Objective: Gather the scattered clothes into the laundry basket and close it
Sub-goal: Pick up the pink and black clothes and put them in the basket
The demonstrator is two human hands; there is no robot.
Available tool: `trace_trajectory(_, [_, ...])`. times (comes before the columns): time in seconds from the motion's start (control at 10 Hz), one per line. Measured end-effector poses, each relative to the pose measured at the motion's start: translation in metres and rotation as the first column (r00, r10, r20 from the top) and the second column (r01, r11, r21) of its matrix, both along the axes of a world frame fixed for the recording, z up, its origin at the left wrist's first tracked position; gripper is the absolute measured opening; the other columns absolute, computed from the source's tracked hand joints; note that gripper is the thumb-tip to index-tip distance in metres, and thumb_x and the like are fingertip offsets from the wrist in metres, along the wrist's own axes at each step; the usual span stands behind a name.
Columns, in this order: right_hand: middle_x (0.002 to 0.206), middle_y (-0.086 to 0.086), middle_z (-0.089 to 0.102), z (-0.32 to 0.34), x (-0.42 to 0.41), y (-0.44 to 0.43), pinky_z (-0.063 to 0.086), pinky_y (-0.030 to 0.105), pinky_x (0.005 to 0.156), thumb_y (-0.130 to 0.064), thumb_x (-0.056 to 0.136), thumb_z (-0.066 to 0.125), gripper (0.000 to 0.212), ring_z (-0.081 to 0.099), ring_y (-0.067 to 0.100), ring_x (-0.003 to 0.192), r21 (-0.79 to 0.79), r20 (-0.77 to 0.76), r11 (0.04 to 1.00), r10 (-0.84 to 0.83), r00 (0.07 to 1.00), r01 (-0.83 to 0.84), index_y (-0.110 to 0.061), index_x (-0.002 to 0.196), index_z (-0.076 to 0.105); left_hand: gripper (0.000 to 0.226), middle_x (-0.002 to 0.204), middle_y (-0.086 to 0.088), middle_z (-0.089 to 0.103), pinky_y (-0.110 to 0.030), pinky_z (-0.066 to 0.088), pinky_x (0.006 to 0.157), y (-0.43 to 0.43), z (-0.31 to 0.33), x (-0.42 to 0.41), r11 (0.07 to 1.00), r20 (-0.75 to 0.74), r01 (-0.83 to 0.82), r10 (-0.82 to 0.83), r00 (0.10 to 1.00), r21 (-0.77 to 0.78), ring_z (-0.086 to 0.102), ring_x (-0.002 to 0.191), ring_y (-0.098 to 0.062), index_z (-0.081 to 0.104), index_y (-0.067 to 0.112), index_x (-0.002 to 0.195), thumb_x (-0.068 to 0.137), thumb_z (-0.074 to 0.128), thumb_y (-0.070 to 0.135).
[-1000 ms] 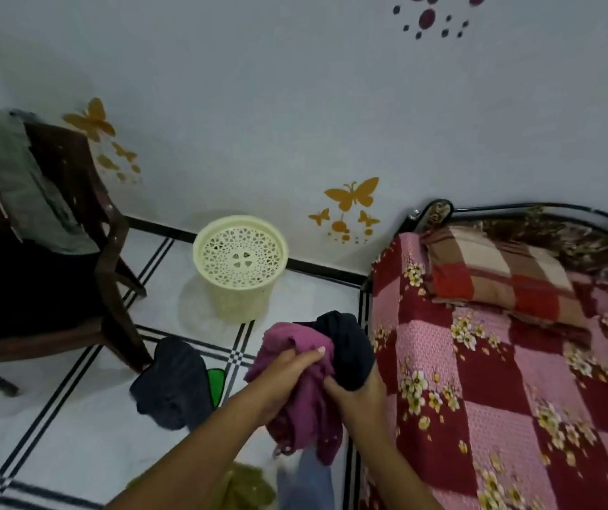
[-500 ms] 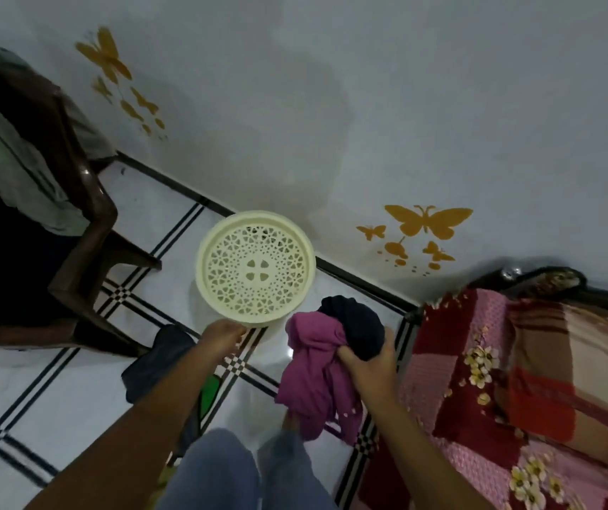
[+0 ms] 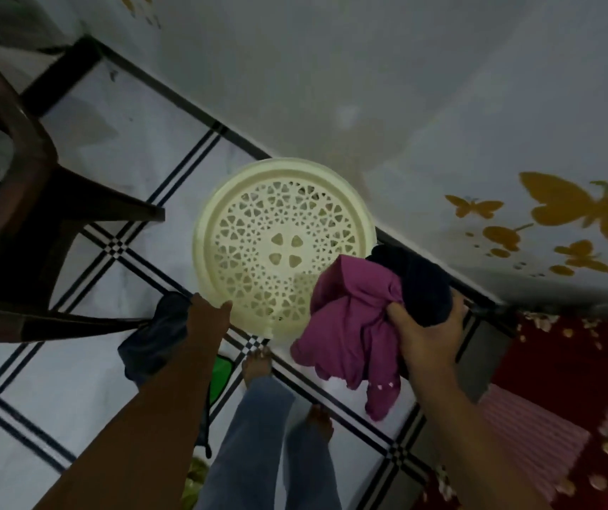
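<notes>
Bare forearms, no sleeves visible; blue-grey jeans; bare feet on tiled floor.

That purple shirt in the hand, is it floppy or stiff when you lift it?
Probably floppy: the purple garment bunches in folds and droops below the right hand that grips it. It likely weighs little, since one hand carries it together with the dark garment. It shouldn't roll or break, but a loose end could snag as it dangles.

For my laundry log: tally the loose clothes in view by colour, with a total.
Magenta garment, in right hand: 1
Black garment, same hand: 1
Dark grey garment, on floor: 1
Olive garment, on floor: 1
Total: 4
</notes>
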State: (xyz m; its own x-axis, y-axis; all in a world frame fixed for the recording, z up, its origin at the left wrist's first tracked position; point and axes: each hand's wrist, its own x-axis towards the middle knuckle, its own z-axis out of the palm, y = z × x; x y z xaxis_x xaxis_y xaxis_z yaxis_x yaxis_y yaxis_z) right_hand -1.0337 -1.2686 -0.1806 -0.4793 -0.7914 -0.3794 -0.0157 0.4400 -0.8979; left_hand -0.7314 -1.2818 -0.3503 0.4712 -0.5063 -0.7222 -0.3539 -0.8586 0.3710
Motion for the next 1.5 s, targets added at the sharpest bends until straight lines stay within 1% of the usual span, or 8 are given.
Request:
trace_trajectory(0.3, [0.108, -0.004, 0.063, 0.002, 0.034, -0.039, 0.059, 0.021, 0.076, 0.000, 0.063, 0.084, 0.063, 0.066, -0.004, 0.086, 0.018, 0.005, 1.000, -0.010, 1.000, 0.010, -0.035, 0.106, 0.053, 0.063, 0.110, -0.018, 0.067, -0.057, 0.058, 0.080, -0.003, -0.063, 0.051, 0.987, -0.249, -0.115, 0.139, 0.959, 0.109, 0.066, 0.100, -0.039, 0.060, 0.005, 0.119, 0.060, 0.065, 0.026])
trace_trajectory(0.5, [0.108, -0.005, 0.063, 0.058, 0.035, -0.056, 0.054, 0.040, 0.088, 0.010, 0.074, 0.075, 0.060, 0.065, 0.016, 0.099, 0.016, -0.001, 0.999, -0.034, 0.999, 0.034, -0.035, 0.109, 0.056, 0.022, 0.104, -0.013, 0.063, -0.012, 0.047, 0.039, -0.031, 0.061, 0.043, 0.984, -0.248, -0.170, 0.176, 0.952, 0.047, 0.056, 0.069, -0.014, 0.063, 0.007, 0.110, 0.090, 0.053, 0.001])
trace_trajectory(0.9, [0.104, -0.015, 0.067, 0.095, 0.108, -0.136, 0.060, 0.029, 0.080, 0.015, 0.080, 0.065, 0.063, 0.069, 0.002, 0.093, -0.146, 0.136, 0.989, 0.016, 0.991, 0.004, -0.039, 0.112, 0.053, 0.046, 0.120, -0.007, 0.056, -0.038, 0.057, 0.083, -0.127, 0.120, 0.118, 0.767, -0.488, -0.634, 0.520, 0.701, -0.093, 0.057, 0.097, -0.027, 0.053, 0.012, 0.132, 0.090, 0.049, -0.009])
trace_trajectory(1.1, [0.116, 0.003, 0.065, -0.005, 0.136, -0.157, 0.057, 0.038, 0.087, -0.004, 0.069, 0.081, 0.063, 0.067, 0.018, 0.104, -0.025, 0.058, 0.997, 0.078, 0.995, -0.077, -0.028, 0.120, 0.053, 0.043, 0.137, -0.020, 0.055, -0.030, 0.059, 0.069, -0.172, 0.034, 0.124, 0.747, -0.456, -0.659, 0.618, 0.640, 0.088, 0.065, 0.091, -0.027, 0.048, -0.001, 0.137, 0.094, 0.049, -0.001])
trace_trajectory(1.2, [0.110, -0.008, 0.064, -0.067, 0.139, -0.152, 0.056, 0.020, 0.080, -0.003, 0.072, 0.081, 0.062, 0.066, -0.003, 0.095, 0.071, 0.001, 0.984, 0.166, 0.986, -0.166, -0.021, 0.123, 0.051, 0.049, 0.134, -0.027, 0.056, -0.029, 0.040, 0.103, -0.183, 0.010, 0.106, 0.754, -0.413, -0.654, 0.618, 0.669, 0.069, 0.056, 0.119, -0.035, 0.054, -0.010, 0.129, 0.094, 0.061, 0.024])
trace_trajectory(1.3, [0.105, -0.007, 0.064, -0.122, 0.142, -0.148, 0.052, 0.027, 0.081, -0.011, 0.074, 0.081, 0.058, 0.064, 0.004, 0.092, 0.205, -0.063, 0.935, 0.309, 0.949, -0.290, -0.017, 0.124, 0.052, 0.053, 0.140, -0.023, 0.052, -0.027, 0.038, 0.103, -0.201, -0.002, 0.095, 0.813, -0.432, -0.583, 0.532, 0.729, 0.018, 0.050, 0.130, -0.032, 0.050, -0.006, 0.135, 0.098, 0.053, 0.031])
trace_trajectory(1.4, [0.102, -0.001, 0.062, -0.175, 0.140, -0.148, 0.052, 0.036, 0.082, -0.011, 0.076, 0.076, 0.052, 0.064, 0.021, 0.095, 0.330, -0.114, 0.858, 0.449, 0.886, -0.392, -0.013, 0.121, 0.051, 0.044, 0.146, -0.018, 0.046, -0.023, 0.057, 0.079, -0.223, -0.034, 0.098, 0.689, -0.618, -0.719, 0.606, 0.501, 0.093, 0.051, 0.131, -0.028, 0.041, -0.004, 0.141, 0.098, 0.045, 0.004])
trace_trajectory(1.5, [0.101, 0.002, 0.062, -0.212, 0.140, -0.149, 0.049, 0.033, 0.076, -0.013, 0.079, 0.072, 0.045, 0.065, 0.028, 0.097, 0.428, -0.154, 0.778, 0.565, 0.811, -0.461, -0.012, 0.119, 0.051, 0.040, 0.141, -0.020, 0.050, -0.037, 0.051, 0.098, -0.220, -0.067, 0.101, 0.507, -0.622, -0.821, 0.739, 0.258, 0.262, 0.053, 0.126, -0.032, 0.045, -0.004, 0.138, 0.099, 0.047, 0.004])
